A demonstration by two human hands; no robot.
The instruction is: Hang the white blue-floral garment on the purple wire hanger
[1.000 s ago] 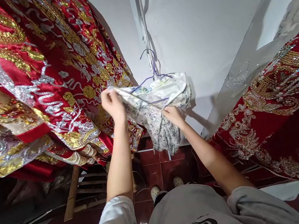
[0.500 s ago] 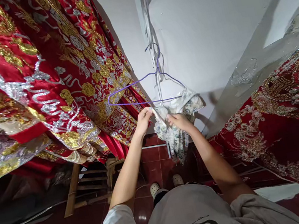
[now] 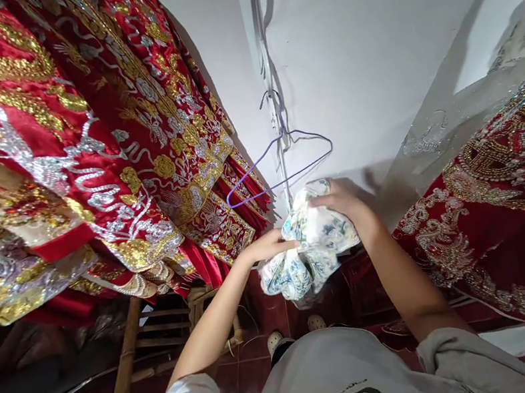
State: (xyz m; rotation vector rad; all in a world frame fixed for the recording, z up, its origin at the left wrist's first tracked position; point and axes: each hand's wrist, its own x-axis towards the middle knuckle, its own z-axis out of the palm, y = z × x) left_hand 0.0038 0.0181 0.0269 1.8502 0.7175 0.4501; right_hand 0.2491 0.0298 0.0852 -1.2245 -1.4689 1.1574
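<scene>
A white garment with a blue and green floral print [image 3: 322,230] is bunched up between my two hands, in front of my chest. My left hand [image 3: 267,247] grips it at its left side, thumb and fingers over the cloth. At the upper right of the bundle, my right hand [image 3: 344,201] is closed on the fabric. Just above the garment hangs a purple wire hanger [image 3: 255,155], with nothing on it and apart from the cloth. Its hook is on a thin metal upright [image 3: 263,54] at the wall.
Red gowns with gold and silver embroidery [image 3: 140,109] hang close on the left. On the right is a beaded red skirt [image 3: 453,237] beside a sheer veil-like cloth [image 3: 429,133]. A wooden chair [image 3: 131,348] stands at lower left on the dark red tiled floor [image 3: 252,367].
The floral garment has come off the right end of the hanger and is gathered into a bundle, nearer to me. The hanger now hangs free and has swung askew.
</scene>
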